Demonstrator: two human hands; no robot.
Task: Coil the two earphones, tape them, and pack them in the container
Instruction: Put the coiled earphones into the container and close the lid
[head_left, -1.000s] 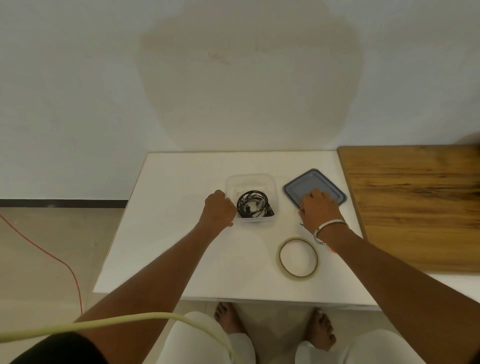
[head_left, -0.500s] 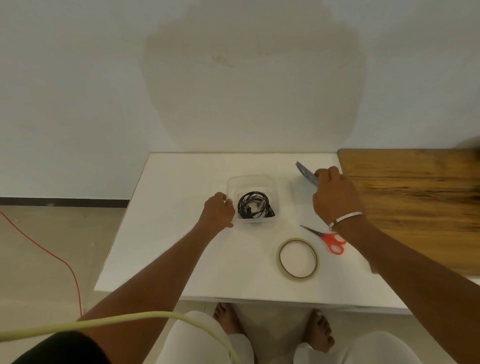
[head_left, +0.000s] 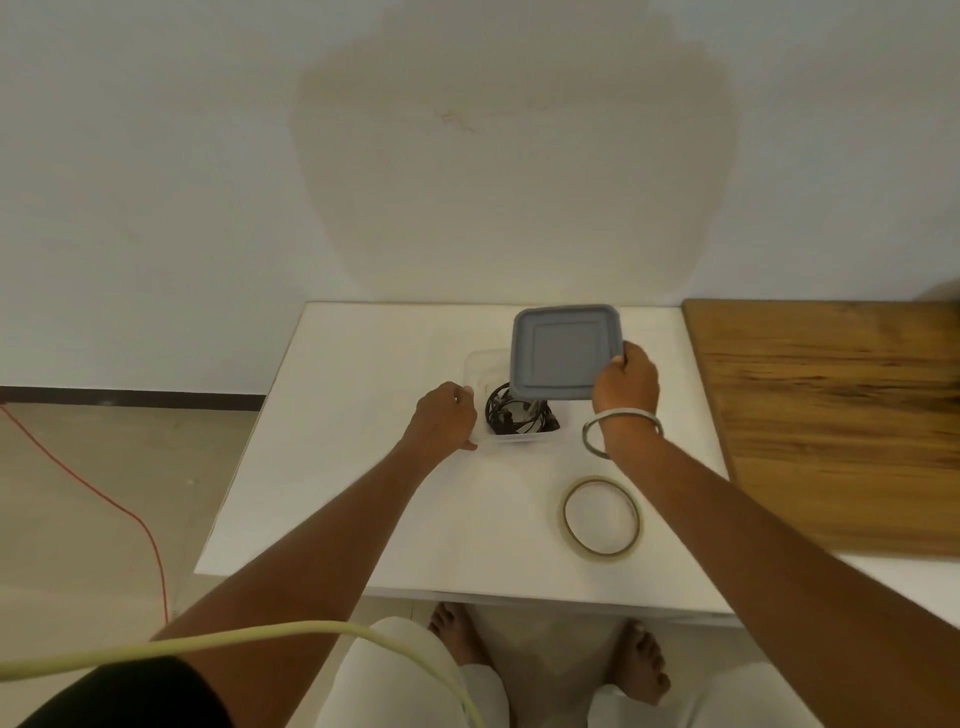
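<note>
A clear plastic container (head_left: 511, 440) stands on the white table (head_left: 363, 441) with black coiled earphones (head_left: 519, 415) inside it. My left hand (head_left: 447, 421) grips the container's left wall. My right hand (head_left: 626, 387) holds a grey square lid (head_left: 563, 353) by its right edge, tilted up above the container's far right part and hiding that corner. A roll of clear tape (head_left: 601, 517) lies flat on the table nearer to me, right of centre.
A brown wooden board (head_left: 841, 415) covers the surface to the right of the white table. The wall rises right behind the table. A red cable (head_left: 104, 493) runs over the floor at the left. The scissors are hidden behind my right wrist.
My right hand picked the grey lid off the table and carried it left, over the container. The left hand stayed on the container.
</note>
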